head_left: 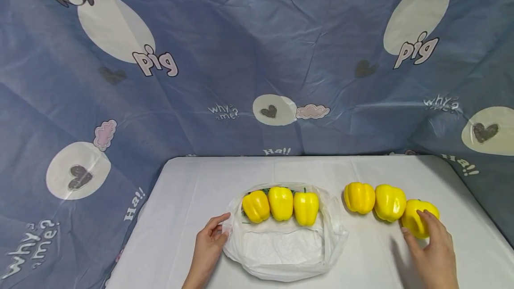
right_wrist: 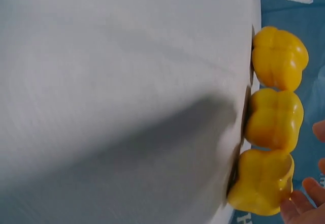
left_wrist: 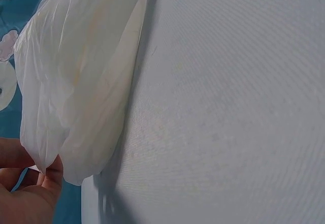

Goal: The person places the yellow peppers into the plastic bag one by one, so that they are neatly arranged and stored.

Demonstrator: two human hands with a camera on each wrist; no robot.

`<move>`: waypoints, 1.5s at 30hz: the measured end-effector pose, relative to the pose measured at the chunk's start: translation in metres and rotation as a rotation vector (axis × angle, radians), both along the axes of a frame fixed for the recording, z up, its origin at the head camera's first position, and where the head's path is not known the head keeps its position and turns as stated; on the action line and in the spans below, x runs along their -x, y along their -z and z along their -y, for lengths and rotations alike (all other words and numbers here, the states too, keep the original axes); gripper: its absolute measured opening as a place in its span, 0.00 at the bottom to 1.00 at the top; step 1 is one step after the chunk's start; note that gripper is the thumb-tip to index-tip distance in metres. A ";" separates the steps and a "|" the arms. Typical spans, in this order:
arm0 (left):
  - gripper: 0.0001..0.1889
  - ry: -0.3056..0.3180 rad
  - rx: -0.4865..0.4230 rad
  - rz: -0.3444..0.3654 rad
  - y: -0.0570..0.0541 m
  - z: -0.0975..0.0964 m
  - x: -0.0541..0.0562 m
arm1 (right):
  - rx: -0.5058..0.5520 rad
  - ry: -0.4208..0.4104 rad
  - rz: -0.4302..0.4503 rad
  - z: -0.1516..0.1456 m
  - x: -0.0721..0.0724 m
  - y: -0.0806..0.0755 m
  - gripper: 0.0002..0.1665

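Note:
A white plastic bag [head_left: 281, 271] lies with its mouth spread wide on the table. Inside, along its far side, three yellow bell peppers [head_left: 280, 203] sit in a row. My left hand [head_left: 209, 244] pinches the bag's left rim between thumb and fingers; the left wrist view shows that hand [left_wrist: 35, 183] at the gathered plastic [left_wrist: 76, 82]. To the bag's right, three more yellow peppers stand in a slanting row. Over the rightmost bell pepper [head_left: 417, 224] my right hand [head_left: 435, 251] reaches with fingers spread; whether the fingertips touch it, I cannot tell.
A white cloth [head_left: 192, 191] covers the table. Behind and at the sides hangs a blue printed curtain [head_left: 225, 57]. The left pepper [head_left: 359, 197] and middle pepper [head_left: 390, 203] of the right-hand row stand close beside the rightmost one. Something green shows behind the bagged peppers.

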State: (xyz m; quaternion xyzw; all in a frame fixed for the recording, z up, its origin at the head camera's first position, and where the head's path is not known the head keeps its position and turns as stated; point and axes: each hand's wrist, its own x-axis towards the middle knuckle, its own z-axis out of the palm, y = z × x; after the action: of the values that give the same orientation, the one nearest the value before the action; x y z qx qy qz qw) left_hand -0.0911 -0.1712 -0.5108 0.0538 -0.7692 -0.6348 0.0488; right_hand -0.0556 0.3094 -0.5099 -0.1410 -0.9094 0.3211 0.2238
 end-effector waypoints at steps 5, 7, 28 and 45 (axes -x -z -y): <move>0.23 -0.003 0.004 0.001 0.000 0.000 0.000 | -0.003 -0.007 -0.034 -0.008 0.004 -0.001 0.33; 0.23 -0.003 0.005 -0.001 0.001 0.000 0.000 | -0.004 -0.005 -0.039 -0.012 0.005 -0.001 0.33; 0.22 -0.021 0.001 0.012 0.002 -0.001 0.000 | 0.160 -0.005 0.194 -0.041 0.024 0.000 0.45; 0.22 -0.003 -0.009 0.002 0.002 0.001 -0.001 | 0.348 0.075 0.497 -0.049 0.034 0.001 0.57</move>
State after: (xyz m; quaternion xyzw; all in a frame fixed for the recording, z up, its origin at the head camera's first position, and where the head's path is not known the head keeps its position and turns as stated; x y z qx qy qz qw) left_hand -0.0896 -0.1719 -0.5130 0.0558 -0.7663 -0.6382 0.0488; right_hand -0.0894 0.3581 -0.5108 -0.2847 -0.8619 0.4190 -0.0215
